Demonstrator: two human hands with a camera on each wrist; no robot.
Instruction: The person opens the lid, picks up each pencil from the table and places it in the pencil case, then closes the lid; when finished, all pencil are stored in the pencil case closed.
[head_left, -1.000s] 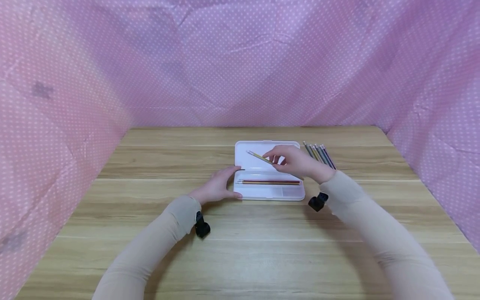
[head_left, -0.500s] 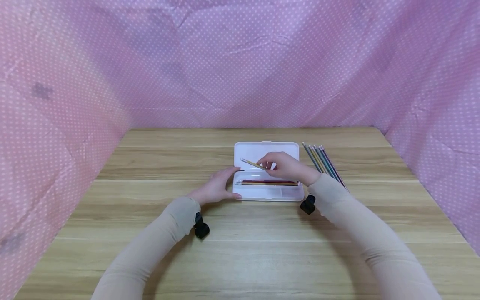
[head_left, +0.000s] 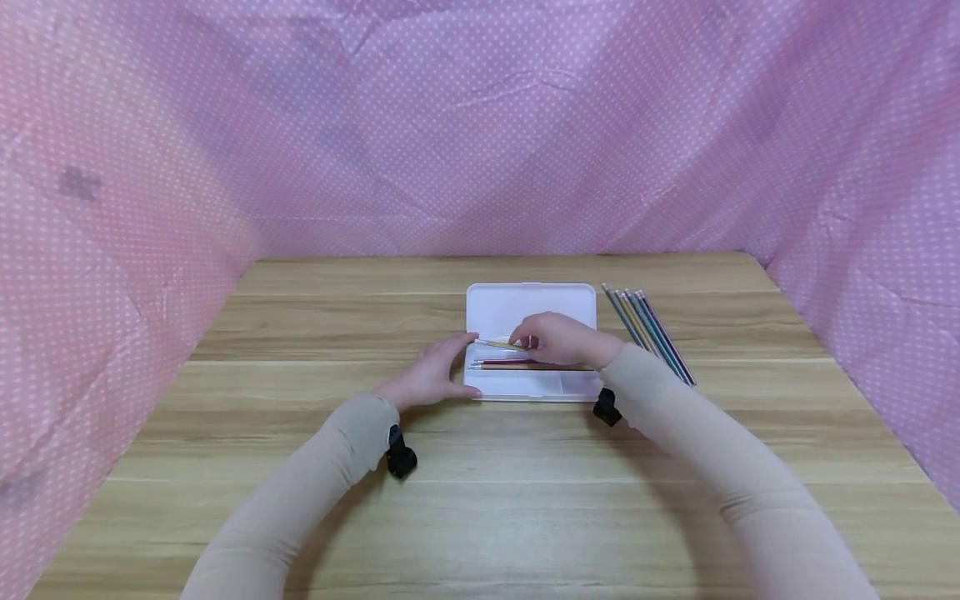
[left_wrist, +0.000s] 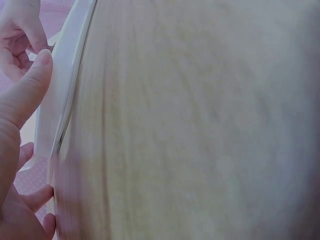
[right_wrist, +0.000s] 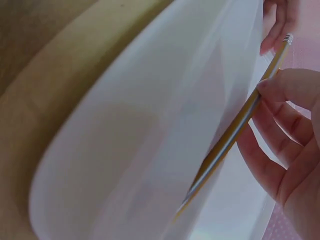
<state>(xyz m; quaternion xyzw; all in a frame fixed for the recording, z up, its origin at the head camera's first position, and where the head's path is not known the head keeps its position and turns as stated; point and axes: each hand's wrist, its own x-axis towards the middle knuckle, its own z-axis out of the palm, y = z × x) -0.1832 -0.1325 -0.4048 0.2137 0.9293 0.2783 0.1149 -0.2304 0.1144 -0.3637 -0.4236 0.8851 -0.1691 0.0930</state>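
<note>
A white pencil case lies on the table with its lid folded back. My left hand holds its left end, the thumb at the front edge and the fingers near the hinge side. My right hand pinches a yellow pencil with a silvery stripe between thumb and fingers, low over the back of the case's tray. The pencil's eraser end points left, towards the left hand. Red and orange-brown pencils lie lengthwise in the tray, partly hidden behind the right hand.
To the right of the case, several loose pencils lie slanted side by side on the wooden table. Pink dotted cloth hangs behind and at both sides. Each wrist carries a small black camera.
My right hand has moved left and down with the yellow pencil, from above the lid to the tray, and the pencil lies flatter. My left hand has stayed at the case.
</note>
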